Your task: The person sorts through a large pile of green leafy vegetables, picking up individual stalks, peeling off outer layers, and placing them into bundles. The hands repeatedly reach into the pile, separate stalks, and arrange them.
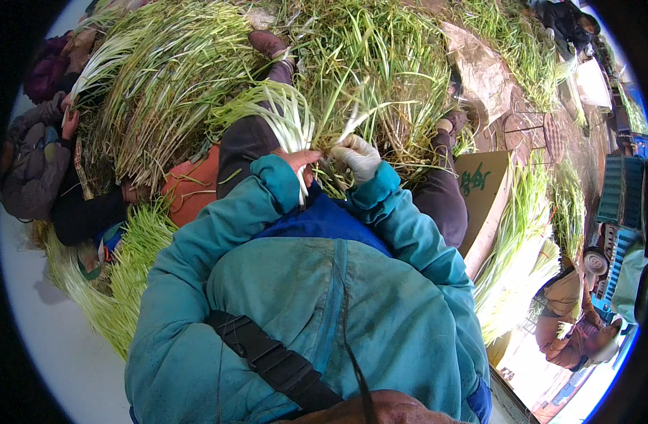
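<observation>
My left hand (301,160), bare, grips a bunch of leafy stalks (288,119) with white stems and yellow-green blades, like garlic chives or young garlic. The stem ends point down toward my lap and the leaves fan out to the upper left. Close beside it on the right, my right hand (359,158) wears a pale glove and pinches a thin white-stemmed plant (351,123) with brownish matter at its end. Both hands are over my blue apron (324,217), between my spread legs. Exactly what the right fingertips hold is partly hidden.
Heaped stalks (165,79) and tangled greens (377,63) lie ahead. At right are a cardboard box (480,185), pale-stemmed bundles (514,265), a plastic sheet (480,74) and a stool (552,137). Co-workers sit at left and farther right; the left one's hands (69,116) hold stalks.
</observation>
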Action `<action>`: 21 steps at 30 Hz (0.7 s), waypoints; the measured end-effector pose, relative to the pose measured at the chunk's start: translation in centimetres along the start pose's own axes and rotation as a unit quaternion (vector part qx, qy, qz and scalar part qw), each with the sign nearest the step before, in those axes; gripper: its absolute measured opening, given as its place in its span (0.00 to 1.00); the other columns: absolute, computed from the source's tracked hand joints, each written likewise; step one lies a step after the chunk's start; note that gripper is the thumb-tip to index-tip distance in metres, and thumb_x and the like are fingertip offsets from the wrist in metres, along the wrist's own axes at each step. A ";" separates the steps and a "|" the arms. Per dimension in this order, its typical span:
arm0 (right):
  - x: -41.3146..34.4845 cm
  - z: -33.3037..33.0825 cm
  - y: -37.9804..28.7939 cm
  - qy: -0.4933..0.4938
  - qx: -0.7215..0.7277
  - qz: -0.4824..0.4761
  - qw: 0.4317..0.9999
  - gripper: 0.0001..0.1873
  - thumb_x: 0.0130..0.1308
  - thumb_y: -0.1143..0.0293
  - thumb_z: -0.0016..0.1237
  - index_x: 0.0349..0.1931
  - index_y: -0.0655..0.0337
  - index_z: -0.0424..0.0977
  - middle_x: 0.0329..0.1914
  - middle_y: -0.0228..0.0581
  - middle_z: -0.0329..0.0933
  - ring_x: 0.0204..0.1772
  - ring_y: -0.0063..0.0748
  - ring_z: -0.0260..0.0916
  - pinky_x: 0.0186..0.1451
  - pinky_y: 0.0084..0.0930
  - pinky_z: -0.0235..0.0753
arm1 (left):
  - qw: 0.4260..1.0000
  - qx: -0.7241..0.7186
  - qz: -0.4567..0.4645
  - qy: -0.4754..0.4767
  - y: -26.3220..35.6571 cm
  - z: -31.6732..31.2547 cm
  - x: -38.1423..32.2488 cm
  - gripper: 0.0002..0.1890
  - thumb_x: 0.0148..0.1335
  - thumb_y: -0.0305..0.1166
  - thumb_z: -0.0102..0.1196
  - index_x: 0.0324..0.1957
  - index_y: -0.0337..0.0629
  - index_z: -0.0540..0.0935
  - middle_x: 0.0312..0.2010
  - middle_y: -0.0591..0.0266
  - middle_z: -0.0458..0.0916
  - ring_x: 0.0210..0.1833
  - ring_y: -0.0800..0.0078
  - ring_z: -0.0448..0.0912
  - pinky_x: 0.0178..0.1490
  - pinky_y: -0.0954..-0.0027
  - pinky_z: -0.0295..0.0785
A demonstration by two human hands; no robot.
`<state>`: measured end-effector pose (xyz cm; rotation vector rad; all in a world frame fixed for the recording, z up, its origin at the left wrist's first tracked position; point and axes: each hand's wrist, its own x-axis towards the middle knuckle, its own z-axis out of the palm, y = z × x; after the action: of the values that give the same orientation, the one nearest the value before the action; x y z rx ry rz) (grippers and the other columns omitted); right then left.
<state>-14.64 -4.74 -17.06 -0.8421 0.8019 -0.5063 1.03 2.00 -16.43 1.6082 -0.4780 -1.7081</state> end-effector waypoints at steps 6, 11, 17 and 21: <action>-4.0 -2.8 -2.8 -0.067 0.192 -0.035 0.979 0.13 0.52 0.64 0.40 0.33 0.64 0.66 0.21 0.36 0.69 0.18 0.22 0.62 0.15 0.13 0.57 | 0.981 -0.169 -0.030 -0.090 -1.8 -1.5 1.1 0.12 0.49 0.39 0.54 0.31 0.42 0.76 0.11 0.63 0.70 0.14 0.72 0.69 0.18 0.69 0.65; -10.4 -8.6 -11.6 0.150 0.197 -0.203 0.947 0.06 0.52 0.68 0.42 0.26 0.61 0.66 0.11 0.26 0.57 0.11 0.14 0.48 0.11 0.08 0.49 | 0.987 -0.151 0.001 -0.055 -2.1 -3.2 0.7 0.12 0.51 0.39 0.52 0.33 0.42 0.76 0.12 0.62 0.70 0.14 0.72 0.68 0.18 0.70 0.65; -17.0 -12.9 -14.3 0.117 0.273 -0.310 0.903 0.12 0.60 0.60 0.36 0.32 0.61 0.66 0.16 0.25 0.59 0.14 0.14 0.51 0.18 0.10 0.62 | 0.973 -0.193 0.078 -0.098 -1.7 -4.3 -0.9 0.27 0.54 0.36 0.49 0.56 0.49 0.58 0.44 0.56 0.72 0.17 0.81 0.68 0.19 0.77 0.66; -12.8 -8.8 -10.5 0.021 0.198 -0.304 0.932 0.09 0.61 0.61 0.35 0.40 0.50 0.62 0.21 0.27 0.64 0.16 0.14 0.57 0.14 0.08 0.59 | 0.948 -0.272 0.073 -0.152 0.6 -3.8 -3.2 0.23 0.54 0.32 0.49 0.52 0.45 0.62 0.41 0.53 0.73 0.18 0.79 0.69 0.20 0.76 0.67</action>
<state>-30.30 -6.15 -6.82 -0.6906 0.4371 -1.1973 4.67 4.67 -14.30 0.9027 -0.2299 -1.7821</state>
